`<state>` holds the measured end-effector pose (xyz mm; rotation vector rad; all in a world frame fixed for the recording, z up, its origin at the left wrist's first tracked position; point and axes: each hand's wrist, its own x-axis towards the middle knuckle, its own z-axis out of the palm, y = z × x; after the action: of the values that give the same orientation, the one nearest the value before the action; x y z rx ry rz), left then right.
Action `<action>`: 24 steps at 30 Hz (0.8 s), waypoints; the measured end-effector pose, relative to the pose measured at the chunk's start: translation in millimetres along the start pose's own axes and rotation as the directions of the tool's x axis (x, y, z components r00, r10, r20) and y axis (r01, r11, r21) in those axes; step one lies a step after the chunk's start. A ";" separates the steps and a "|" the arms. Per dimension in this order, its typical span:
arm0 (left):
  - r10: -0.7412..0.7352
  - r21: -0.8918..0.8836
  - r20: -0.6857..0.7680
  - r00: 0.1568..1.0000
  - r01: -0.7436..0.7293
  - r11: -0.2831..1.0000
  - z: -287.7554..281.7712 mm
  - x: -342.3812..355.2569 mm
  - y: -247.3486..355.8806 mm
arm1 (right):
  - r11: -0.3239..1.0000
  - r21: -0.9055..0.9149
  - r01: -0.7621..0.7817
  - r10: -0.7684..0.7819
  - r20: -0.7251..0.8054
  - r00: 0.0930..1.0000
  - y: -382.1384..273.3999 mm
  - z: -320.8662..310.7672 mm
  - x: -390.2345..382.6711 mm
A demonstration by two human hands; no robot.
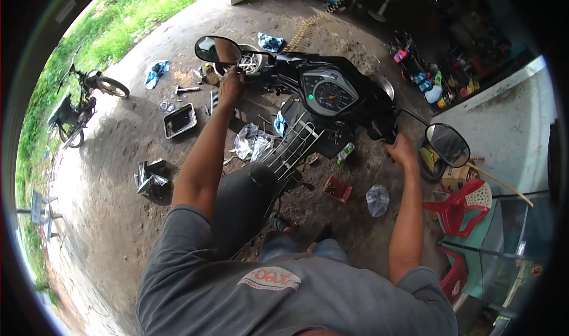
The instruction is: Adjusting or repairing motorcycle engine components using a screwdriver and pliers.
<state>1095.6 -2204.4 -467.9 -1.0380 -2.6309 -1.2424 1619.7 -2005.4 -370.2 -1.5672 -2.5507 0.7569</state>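
Observation:
A black motor scooter stands in front of me, its handlebar turned at an angle. My left hand (232,86) is closed round the left handlebar end, below the round left mirror (218,50). At the other end my right hand (402,150) is closed on the right handlebar grip, which it mostly hides, near the right mirror (448,144). Between the hands sits the speedometer panel (329,96). A metal rack (298,141) lies behind the handlebar, ahead of the black seat (242,208). My feet are on the ground to the right of the seat.
Left of the scooter lie a black tray (180,121), a blue cloth (156,74) and metal parts. A red container (337,189) and a clear plastic bag (377,200) lie on the right, near a red plastic chair (468,208). Another motorbike (80,102) stands far left.

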 end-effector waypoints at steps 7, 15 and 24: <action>0.078 0.029 0.074 0.994 -0.081 0.996 24.7 18.2 -10.4 | 0.972 -0.224 -0.077 0.021 -0.245 0.969 -15.1 35.1 -26.3; 0.184 -0.029 0.064 0.981 -0.182 0.983 22.6 13.3 -13.8 | 0.964 -0.239 -0.112 0.054 -0.237 0.970 -11.1 28.1 -24.0; 0.152 -0.021 0.053 0.987 -0.152 0.988 23.9 12.4 -16.9 | 0.954 -0.277 -0.116 0.056 -0.214 0.975 -18.2 22.4 -25.3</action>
<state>1081.4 -2188.5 -491.4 -1.2659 -2.5273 -1.2230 1610.4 -2042.0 -376.9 -1.7421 -2.5417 0.2161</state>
